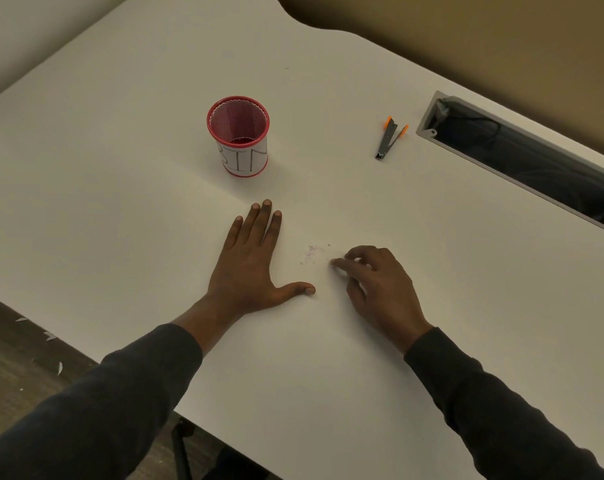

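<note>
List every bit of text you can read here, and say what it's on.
"BIN": handwritten on the white label round the red cup.
On the staple remover: no text shows.
On the scraps: faint marks, too small to read.

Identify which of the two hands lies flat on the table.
The left hand, palm down with fingers straight on the table. The right hand has curled fingers, its fingertips by the tiny scraps.

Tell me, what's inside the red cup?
In the red mesh cup, only its inner wall and part of its dark bottom show. The near wall covers the rest.
</note>
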Action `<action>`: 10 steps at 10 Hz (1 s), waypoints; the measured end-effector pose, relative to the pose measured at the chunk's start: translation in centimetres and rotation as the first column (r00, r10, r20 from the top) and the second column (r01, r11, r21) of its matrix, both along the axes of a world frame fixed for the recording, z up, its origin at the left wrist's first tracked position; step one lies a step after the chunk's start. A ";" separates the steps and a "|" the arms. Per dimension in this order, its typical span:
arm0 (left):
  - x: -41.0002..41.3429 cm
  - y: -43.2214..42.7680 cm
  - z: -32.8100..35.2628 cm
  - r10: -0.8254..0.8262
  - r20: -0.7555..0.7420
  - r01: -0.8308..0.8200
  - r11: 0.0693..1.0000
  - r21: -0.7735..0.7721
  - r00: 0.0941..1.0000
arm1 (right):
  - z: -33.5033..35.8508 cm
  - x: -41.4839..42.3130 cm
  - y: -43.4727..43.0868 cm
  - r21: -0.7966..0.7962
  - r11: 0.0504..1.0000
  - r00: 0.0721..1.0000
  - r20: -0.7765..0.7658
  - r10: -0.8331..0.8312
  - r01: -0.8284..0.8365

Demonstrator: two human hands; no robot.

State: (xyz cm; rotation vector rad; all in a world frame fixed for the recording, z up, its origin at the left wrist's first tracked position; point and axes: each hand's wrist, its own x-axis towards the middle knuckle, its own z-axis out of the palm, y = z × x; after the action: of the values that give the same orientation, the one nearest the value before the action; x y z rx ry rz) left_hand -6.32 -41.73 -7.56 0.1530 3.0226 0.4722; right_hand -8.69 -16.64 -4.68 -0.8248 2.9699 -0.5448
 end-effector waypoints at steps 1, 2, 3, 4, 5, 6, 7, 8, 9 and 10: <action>0.0 0.0 0.0 0.003 -0.001 -0.003 1.000 -0.003 1.000 | 0.2 0.2 -0.1 -0.137 0.977 0.982 0.111 -0.150 0.165; 0.0 0.0 0.0 0.004 0.008 -0.004 1.000 -0.016 1.000 | 0.1 0.0 -0.4 -0.221 0.936 0.951 0.202 -0.232 0.275; 0.0 0.1 0.1 0.001 0.002 -0.001 1.000 -0.013 1.000 | 0.0 -0.3 -0.9 -0.196 0.926 0.934 0.224 -0.278 0.323; 0.1 0.0 0.0 0.003 -0.007 -0.003 1.000 -0.006 1.000 | 0.1 -0.5 -2.0 -0.122 0.922 0.908 0.263 -0.328 0.368; 0.0 0.0 0.0 0.002 -0.001 -0.002 1.000 -0.014 1.000 | 0.4 -0.7 -3.1 -0.063 0.910 0.877 0.302 -0.375 0.411; 0.0 0.0 0.0 0.003 0.004 -0.003 1.000 -0.014 1.000 | 0.8 -0.9 -4.0 -0.005 0.904 0.862 0.301 -0.407 0.428; 0.0 0.0 0.1 0.007 -0.002 -0.007 1.000 -0.008 1.000 | 1.2 -1.0 -4.5 0.017 0.896 0.847 0.320 -0.425 0.443; 0.1 0.1 0.1 0.005 -0.006 -0.005 1.000 -0.011 1.000 | 1.5 -1.0 -4.7 0.032 0.889 0.834 0.332 -0.441 0.457; 0.0 0.0 0.1 0.004 -0.001 -0.004 1.000 -0.006 1.000 | 1.7 -1.1 -4.9 0.066 0.894 0.834 0.335 -0.438 0.443; 0.0 0.0 0.1 0.002 -0.008 -0.002 1.000 0.004 1.000 | 1.7 -1.3 -4.9 0.061 0.905 0.836 0.361 -0.414 0.421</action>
State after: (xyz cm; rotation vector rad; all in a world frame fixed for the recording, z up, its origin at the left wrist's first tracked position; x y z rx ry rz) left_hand -6.30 -41.69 -7.50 0.1532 3.0305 0.4782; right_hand -9.96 -21.55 -3.02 -0.0385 2.7815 -0.6549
